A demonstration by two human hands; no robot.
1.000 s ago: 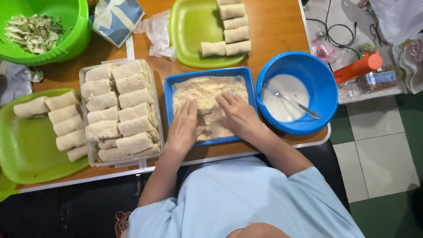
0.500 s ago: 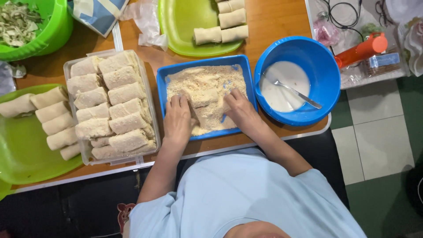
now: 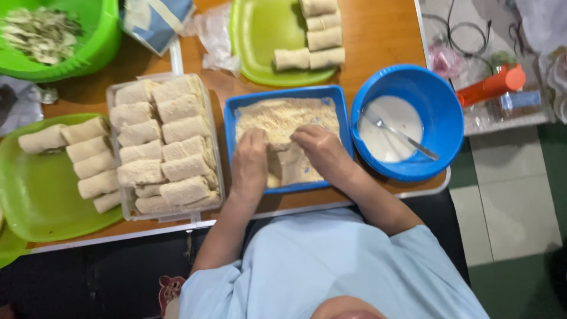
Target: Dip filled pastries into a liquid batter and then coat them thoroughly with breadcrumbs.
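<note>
Fingers (image 3: pixel 260 139) of left hand (image 3: pixel 249 165) and right hand (image 3: pixel 322 150) curl together onto a pale roll (image 3: pixel 282 155), mid blue crumb tray (image 3: pixel 236 118). Roll looks soft, fragile; hold both ends gently. Batter bowl (image 3: pixel 440 97) at 3 o'clock, coated rolls (image 3: pixel 162 142) at 9.

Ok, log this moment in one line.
left hand: in crumb tray | right hand: pressing roll | spoon: in blue bowl

A pale blue short-sleeved shirt (image 3: pixel 331 266) covers the person's shoulders and chest. Both forearms are bare below the sleeves. The left hand (image 3: pixel 249 162) and right hand (image 3: pixel 322 150) wear no gloves.
</note>
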